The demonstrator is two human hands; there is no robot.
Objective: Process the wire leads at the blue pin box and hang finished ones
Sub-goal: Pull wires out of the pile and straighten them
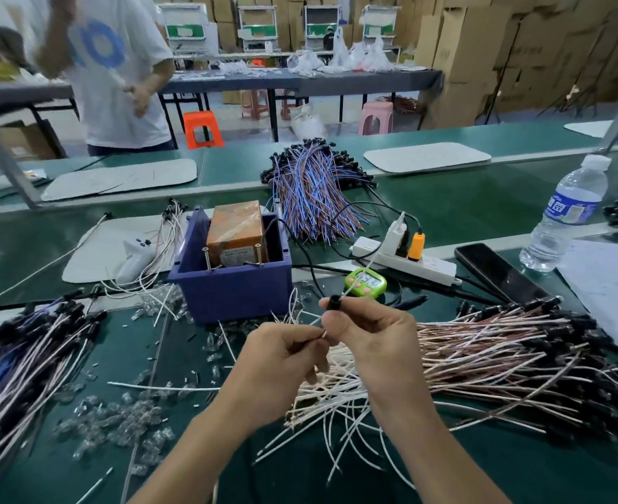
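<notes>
- The person's right hand [369, 343] is in front of the blue pin box [227, 296] and a little to its right. Thumb and forefinger are pinched together on the black cap [335, 299] of a white lead [349, 287].
- From the cap, the lead runs up and away from the fingertips and crosses the green timer [367, 283] just right of the box.
- The left hand [285, 354], in front of the box and close beside the right hand, pinches a thin wire end [322, 335] just below the cap. Whether this end belongs to the same lead cannot be told.
- Loose white leads [336, 391] lie under both hands, in front of the box.
- Pinkish capped leads [500, 343] are piled to the right of the box.
- A few pale leads [162, 241] lie just left of the box.
- A blue-and-purple bundle [311, 191] sits behind the box.
</notes>
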